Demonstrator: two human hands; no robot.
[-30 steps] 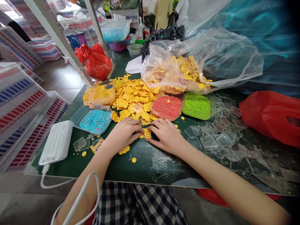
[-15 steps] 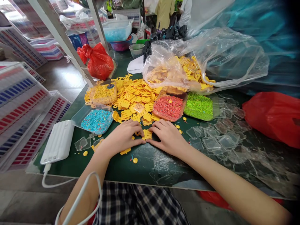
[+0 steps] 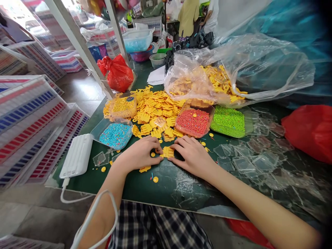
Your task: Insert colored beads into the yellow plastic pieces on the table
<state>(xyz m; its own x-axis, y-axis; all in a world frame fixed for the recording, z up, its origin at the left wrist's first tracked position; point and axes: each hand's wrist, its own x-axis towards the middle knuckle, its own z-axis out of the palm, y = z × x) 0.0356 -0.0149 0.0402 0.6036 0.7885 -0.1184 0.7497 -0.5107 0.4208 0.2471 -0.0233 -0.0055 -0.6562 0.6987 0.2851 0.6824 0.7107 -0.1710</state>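
Note:
My left hand [image 3: 141, 154] and my right hand [image 3: 193, 154] rest on the green table [image 3: 166, 186], fingers curled in and pinching a small yellow plastic piece [image 3: 168, 151] between them. Just beyond lies a heap of yellow plastic pieces [image 3: 153, 109]. Trays of blue beads [image 3: 116, 134], yellow beads [image 3: 124, 105], red beads [image 3: 193, 121] and green beads [image 3: 228, 121] ring the heap. A few loose yellow bits [image 3: 155, 179] lie near my wrists.
A clear bag of more yellow pieces [image 3: 220, 81] sits behind the trays. Clear plastic lids [image 3: 246, 159] spread at right, red bags [image 3: 310, 129] [image 3: 118, 71] at right and far left. A white power bank [image 3: 76, 155] with cable lies left. Striped crates [image 3: 28, 121] stack at left; people stand far back.
The view has shifted so everything sits a little further right. Both hands stay on the same yellow piece with only slight finger movement.

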